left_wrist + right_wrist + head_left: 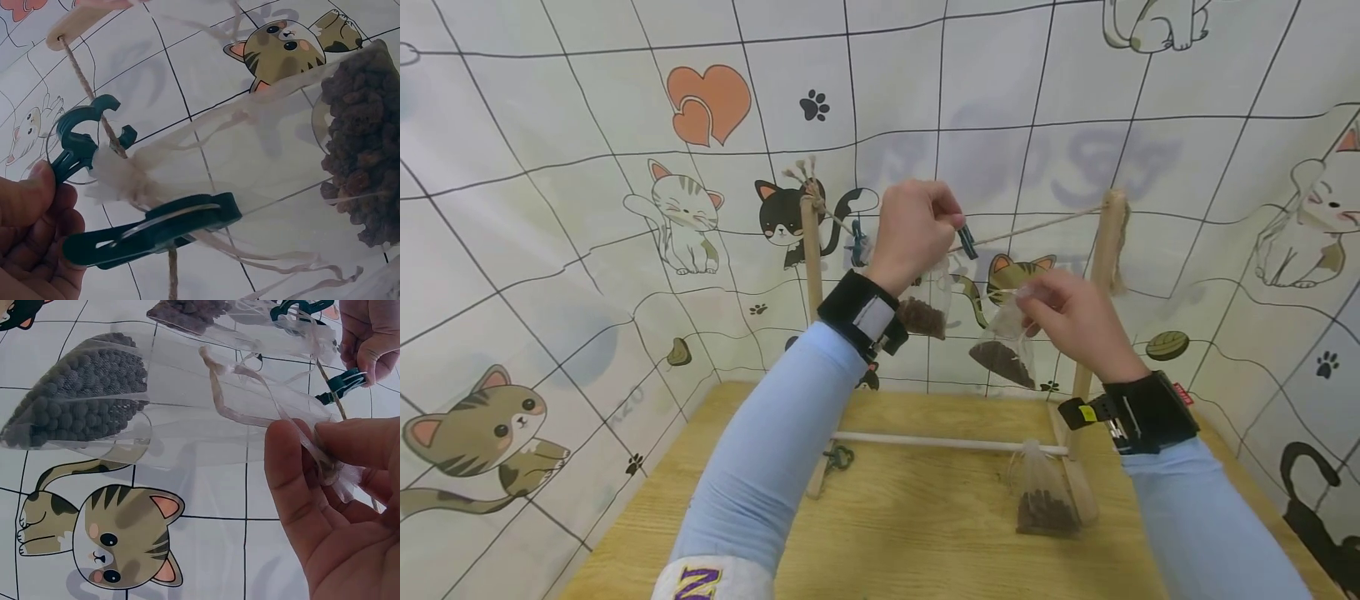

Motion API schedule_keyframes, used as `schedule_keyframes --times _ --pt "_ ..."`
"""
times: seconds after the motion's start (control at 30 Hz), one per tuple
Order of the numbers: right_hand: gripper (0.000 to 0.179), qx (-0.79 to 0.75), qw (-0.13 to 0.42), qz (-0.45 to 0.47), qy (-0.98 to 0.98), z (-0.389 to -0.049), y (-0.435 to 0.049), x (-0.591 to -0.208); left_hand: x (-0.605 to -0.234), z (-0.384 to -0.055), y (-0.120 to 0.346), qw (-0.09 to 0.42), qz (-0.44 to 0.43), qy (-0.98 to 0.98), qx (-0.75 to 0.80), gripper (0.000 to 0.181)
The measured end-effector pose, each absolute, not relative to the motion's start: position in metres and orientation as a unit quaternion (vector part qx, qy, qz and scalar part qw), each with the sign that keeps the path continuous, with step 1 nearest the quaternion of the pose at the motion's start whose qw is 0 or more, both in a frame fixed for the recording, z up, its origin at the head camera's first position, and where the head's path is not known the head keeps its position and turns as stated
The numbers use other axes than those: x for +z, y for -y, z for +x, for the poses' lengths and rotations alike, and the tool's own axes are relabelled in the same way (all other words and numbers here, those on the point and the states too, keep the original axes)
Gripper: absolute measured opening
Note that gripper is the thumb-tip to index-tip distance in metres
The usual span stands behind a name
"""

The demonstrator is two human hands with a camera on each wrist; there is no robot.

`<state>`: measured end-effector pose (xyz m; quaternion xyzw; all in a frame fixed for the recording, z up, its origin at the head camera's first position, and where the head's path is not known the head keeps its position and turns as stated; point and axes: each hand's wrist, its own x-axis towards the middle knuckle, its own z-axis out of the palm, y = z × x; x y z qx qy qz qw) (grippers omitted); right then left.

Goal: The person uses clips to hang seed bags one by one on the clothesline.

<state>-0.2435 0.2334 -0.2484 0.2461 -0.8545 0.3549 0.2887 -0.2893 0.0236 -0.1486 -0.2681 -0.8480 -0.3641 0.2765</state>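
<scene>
A twine line (1037, 225) runs between two posts. My left hand (921, 229) pinches a dark green clip (78, 137) by its handles; its jaws stand apart around the twine. Beside it another green clip (181, 222) grips the gathered neck of a sheer drawstring bag (922, 312), which hangs with brown lumps inside. To the right and lower, my right hand (1078, 321) pinches the neck of a second sheer bag (87, 387) between thumb and fingers. Dark round pellets lie in its bottom, and its ribbon (219, 394) trails loose. Farther left on the line sits a blue-green clip (858, 243).
The line's wooden posts, left (812, 258) and right (1105, 250), are joined low by a pale rod (947, 442). A third sheer bag (1045, 508) with dark pieces rests on the wooden table (925, 550) by the right foot. Green clips (839, 457) lie near the left foot.
</scene>
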Motion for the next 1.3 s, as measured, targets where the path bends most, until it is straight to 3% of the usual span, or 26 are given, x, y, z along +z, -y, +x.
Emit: schedule_keyframes --times 0.3,0.7,1.3 --pt "0.016 0.369 0.301 0.234 0.848 -0.255 -0.227 -0.24 -0.151 -0.291 -0.023 0.241 -0.254 0.867 -0.354 0.012" --pt "0.016 0.331 0.378 0.233 0.832 -0.267 -0.213 -0.219 -0.15 -0.293 -0.024 0.228 -0.256 0.869 -0.357 0.008" --pt "0.013 0.342 0.414 0.234 0.811 -0.276 -0.191 -0.209 -0.154 -0.295 -0.023 0.2 -0.274 0.863 -0.375 0.006"
